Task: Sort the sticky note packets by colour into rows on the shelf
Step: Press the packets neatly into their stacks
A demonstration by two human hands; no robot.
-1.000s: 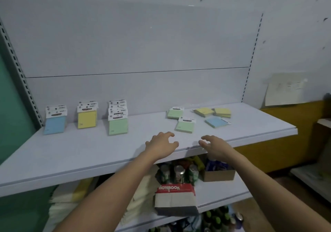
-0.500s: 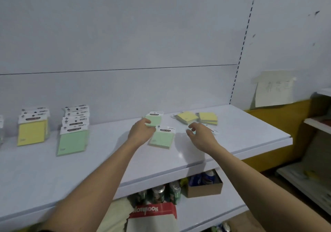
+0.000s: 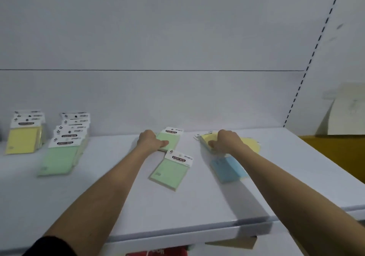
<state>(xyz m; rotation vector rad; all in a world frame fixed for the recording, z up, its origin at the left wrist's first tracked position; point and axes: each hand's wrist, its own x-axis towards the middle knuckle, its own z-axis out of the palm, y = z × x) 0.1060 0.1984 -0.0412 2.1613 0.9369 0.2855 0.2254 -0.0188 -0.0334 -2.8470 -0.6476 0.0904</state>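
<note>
The shelf [image 3: 197,206] carries two loose green sticky note packets [image 3: 170,173], one blue packet [image 3: 227,168], and a yellow pile [image 3: 247,144] whose number cannot be told. At the left stand two rows: a green row [image 3: 65,147] showing about five header cards and a yellow row [image 3: 24,135] showing about three. Two hands [image 3: 150,141] reach in.

White shelf [image 3: 177,212] carries: loose green packet [image 3: 169,171] mid-shelf; second green packet [image 3: 170,139] behind it; blue packet [image 3: 227,168] right; yellow packets [image 3: 248,144] behind-right; green row [image 3: 63,151], yellow row [image 3: 23,137] far left.
</note>
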